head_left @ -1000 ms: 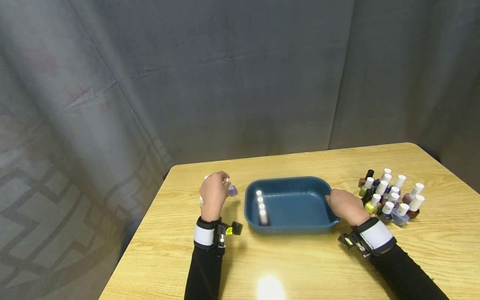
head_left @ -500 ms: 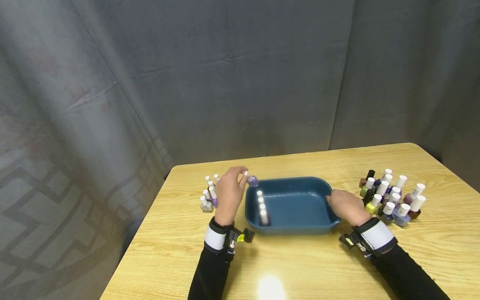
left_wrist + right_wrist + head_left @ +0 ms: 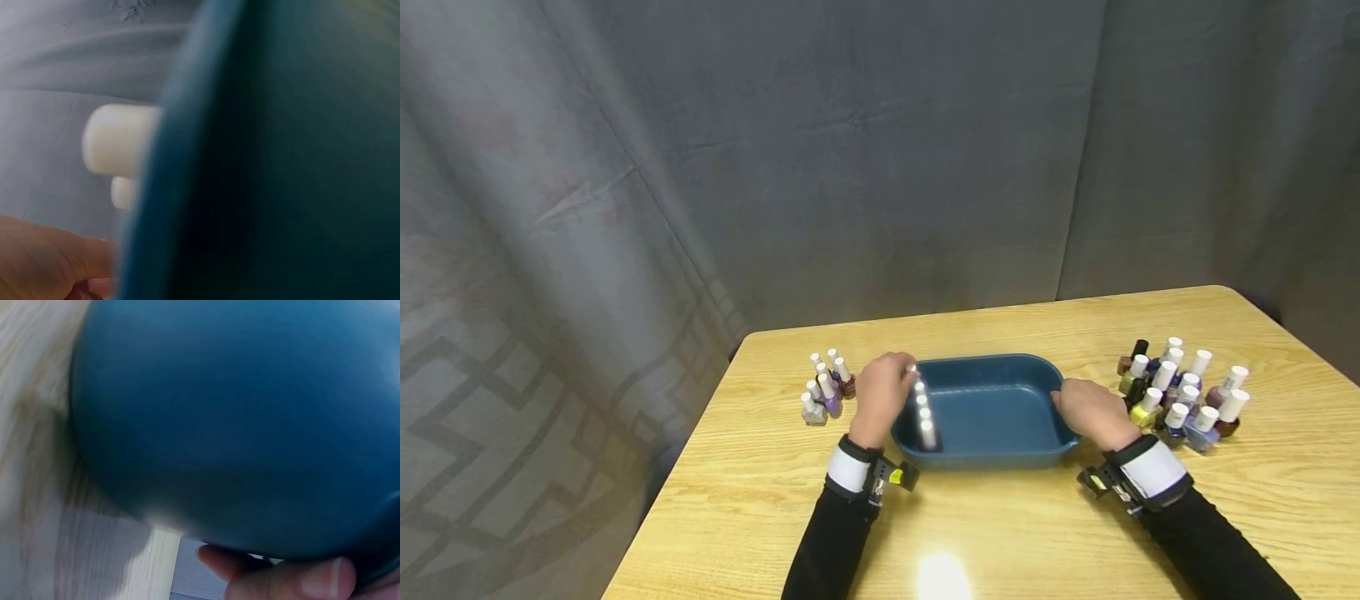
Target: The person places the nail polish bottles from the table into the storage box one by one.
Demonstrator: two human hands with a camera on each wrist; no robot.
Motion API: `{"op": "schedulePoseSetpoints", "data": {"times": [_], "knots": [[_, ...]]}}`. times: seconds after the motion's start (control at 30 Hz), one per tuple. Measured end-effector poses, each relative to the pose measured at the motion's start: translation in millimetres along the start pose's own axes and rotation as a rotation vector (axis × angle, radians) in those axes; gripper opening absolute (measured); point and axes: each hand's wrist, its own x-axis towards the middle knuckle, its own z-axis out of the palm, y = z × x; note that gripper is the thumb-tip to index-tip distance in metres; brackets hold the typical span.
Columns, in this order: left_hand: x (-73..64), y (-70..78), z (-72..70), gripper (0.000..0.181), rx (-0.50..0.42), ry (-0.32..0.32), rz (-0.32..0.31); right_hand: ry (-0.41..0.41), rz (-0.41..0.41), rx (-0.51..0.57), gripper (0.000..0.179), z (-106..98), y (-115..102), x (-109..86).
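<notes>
A dark blue tray (image 3: 992,417) lies on the wooden table. Over its far left corner my left hand (image 3: 880,393) pinches a nail polish bottle by its white cap (image 3: 912,367); the hand and the tray wall hide the glass. A row of white-capped nail polish bottles (image 3: 925,414) stands along the tray's left side. In the left wrist view, part of the hand (image 3: 53,262) shows beside the tray wall (image 3: 181,150), with white caps (image 3: 122,140) rising past it. My right hand (image 3: 1093,412) grips the tray's right rim; its fingers (image 3: 319,578) appear at the tray's edge in the right wrist view.
Several nail polish bottles (image 3: 827,392) stand in a small cluster left of the tray. A larger group of nail polish bottles (image 3: 1180,400), mostly white-capped, stands close beyond my right hand. A grey curtain (image 3: 880,167) hangs behind the table's far edge.
My left hand has carried the purple nail polish bottle rightward from the left cluster and lowered it into the tray's far left corner. My right hand has stayed on the rim.
</notes>
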Motion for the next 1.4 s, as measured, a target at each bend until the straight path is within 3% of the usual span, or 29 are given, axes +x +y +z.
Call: {"op": "schedulePoseSetpoints", "data": {"times": [0.33, 1.07, 1.4], "knots": [[-2.3, 2.6, 3.6, 0.010, 0.023, -0.036, -0.003, 0.000, 0.005, 0.012, 0.036, 1.7, 0.7, -0.6], [-0.7, 0.4, 5.4, 0.017, -0.037, -0.102, 0.032, 0.011, 0.014, 0.010, 0.034, 1.6, 1.6, 1.2], [-0.9, 1.3, 3.9, 0.017, -0.052, -0.111, 0.003, 0.007, 0.018, 0.016, 0.034, 1.9, 1.6, 1.0]]}}
